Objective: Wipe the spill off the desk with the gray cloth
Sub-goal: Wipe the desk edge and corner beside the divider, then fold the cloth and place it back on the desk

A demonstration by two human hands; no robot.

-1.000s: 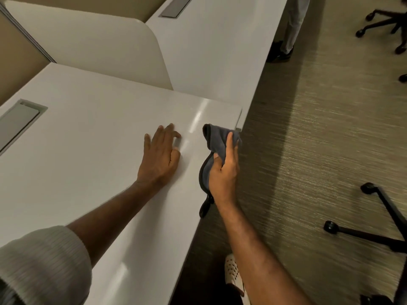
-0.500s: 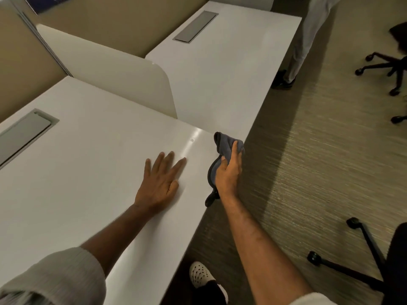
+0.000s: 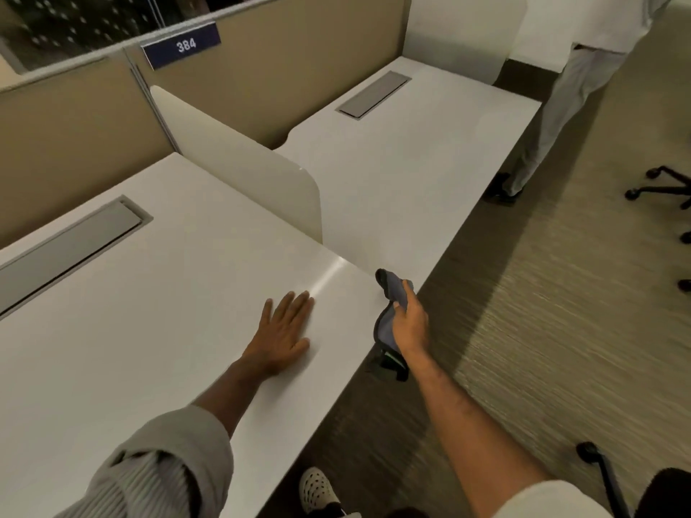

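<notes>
A: Where is the gray cloth (image 3: 389,327) now?

B: It is in the right hand (image 3: 411,327). The fingers are closed around the cloth, which hangs bunched at the front edge of the desk (image 3: 168,312), close to the desk's right corner. Part of it sticks up above the grip and part hangs down below it, so its long axis is more or less vertical. I cannot tell if the cloth touches the desk edge.

A: And the other hand?

B: The left hand (image 3: 284,338) lies flat on the desk, palm down and fingers spread, holding nothing. It is to the left of the grip, on the desk surface.

A: Can you see the spill?

B: Not clearly. There is a bright streak (image 3: 329,274) on the surface, up and to the left from the grip, just beyond the fingertips of the left hand. It may be only a reflection; I cannot say.

A: So which hand is nearer to that place?

B: The left hand is nearer, but the right hand has the cloth. I think the cloth must go left and forward from the grip, onto the surface, and be laid flat there before wiping.
</notes>
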